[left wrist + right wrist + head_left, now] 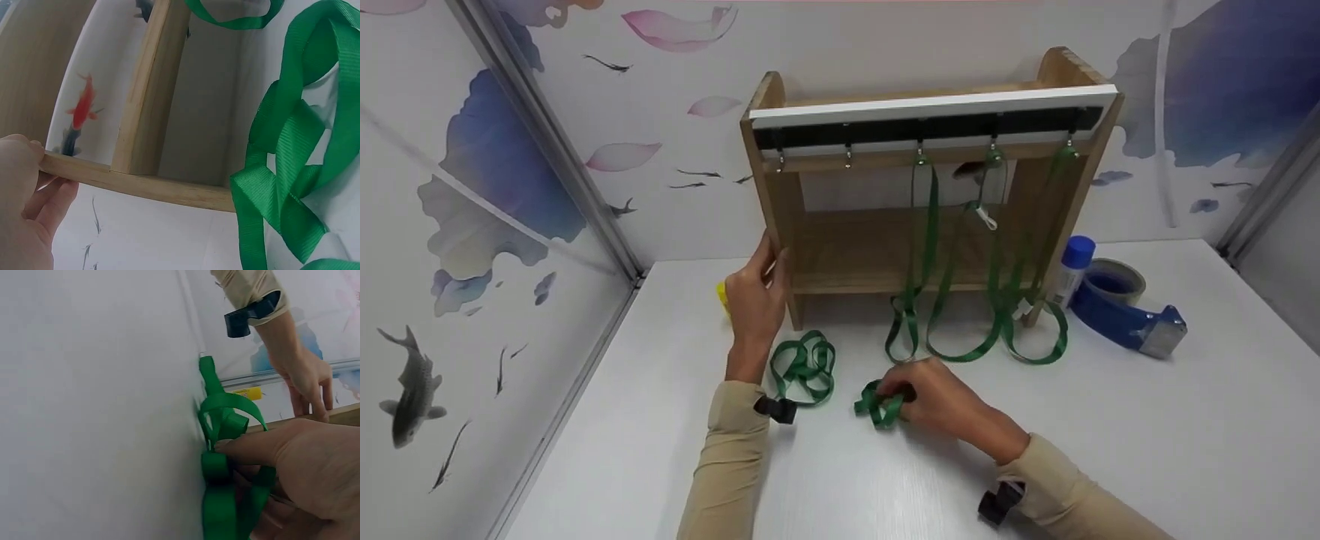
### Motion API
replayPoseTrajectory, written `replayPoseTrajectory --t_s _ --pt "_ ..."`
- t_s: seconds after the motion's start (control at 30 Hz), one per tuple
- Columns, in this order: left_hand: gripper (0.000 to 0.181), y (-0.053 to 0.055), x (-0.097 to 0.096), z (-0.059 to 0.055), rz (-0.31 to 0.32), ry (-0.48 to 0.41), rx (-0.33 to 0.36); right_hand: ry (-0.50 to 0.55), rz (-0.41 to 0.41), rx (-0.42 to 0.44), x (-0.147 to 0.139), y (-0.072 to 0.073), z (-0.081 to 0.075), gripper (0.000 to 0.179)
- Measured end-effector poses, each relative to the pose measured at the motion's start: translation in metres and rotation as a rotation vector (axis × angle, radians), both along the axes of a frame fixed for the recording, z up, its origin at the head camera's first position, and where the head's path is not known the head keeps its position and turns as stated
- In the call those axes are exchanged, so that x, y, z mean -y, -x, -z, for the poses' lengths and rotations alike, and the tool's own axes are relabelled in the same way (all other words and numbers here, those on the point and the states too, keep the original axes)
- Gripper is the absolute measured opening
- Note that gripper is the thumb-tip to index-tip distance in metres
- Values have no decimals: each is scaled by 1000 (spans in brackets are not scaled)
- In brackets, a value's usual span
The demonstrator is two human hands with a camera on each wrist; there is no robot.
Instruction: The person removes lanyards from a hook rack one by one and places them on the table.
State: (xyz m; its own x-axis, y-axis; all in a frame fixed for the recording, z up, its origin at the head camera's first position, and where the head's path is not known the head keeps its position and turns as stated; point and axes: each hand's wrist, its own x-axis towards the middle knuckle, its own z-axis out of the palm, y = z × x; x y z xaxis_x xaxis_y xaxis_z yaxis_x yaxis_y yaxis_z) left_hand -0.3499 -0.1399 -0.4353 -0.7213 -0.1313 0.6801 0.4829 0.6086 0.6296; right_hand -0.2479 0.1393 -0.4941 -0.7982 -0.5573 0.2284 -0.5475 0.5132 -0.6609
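My left hand grips the left side panel of a wooden shelf, thumb on one side of its edge and fingers on the other, as the left wrist view shows. Between the thumb and fingers of my right hand is a bunched green lanyard, pinched low over the white table. A second green lanyard lies in loose loops beside my left wrist. Several hooks line the black strip on the shelf's front. Green lanyards hang from the three hooks on the right, their lower loops reaching the table.
Right of the shelf stand a glue stick with a blue cap and a blue tape dispenser beside a roll of tape. A yellow object lies behind my left hand. Patterned panels enclose the white table.
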Motion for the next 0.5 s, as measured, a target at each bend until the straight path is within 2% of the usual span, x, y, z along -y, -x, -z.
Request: replayPoseTrajectory --t_s 0.1,0.2,0.27,0.37,0.43,0.5 --pt "52 0 1 1 -9 9 -10 0 16 -26 7 4 4 31" --pt "52 -1 2 1 -18 15 -15 -43 -18 -25 12 7 -2 28" --pt "51 -2 1 1 -22 18 -14 -129 -80 33 10 8 -14 35" --pt "51 -2 0 1 -19 17 0 -260 -166 176 0 7 -41 59" --pt "51 -1 0 0 -16 16 4 -279 -154 228 -8 8 -59 63" --pt "52 -1 -1 -1 -14 15 5 -196 -58 177 -14 12 -75 52"
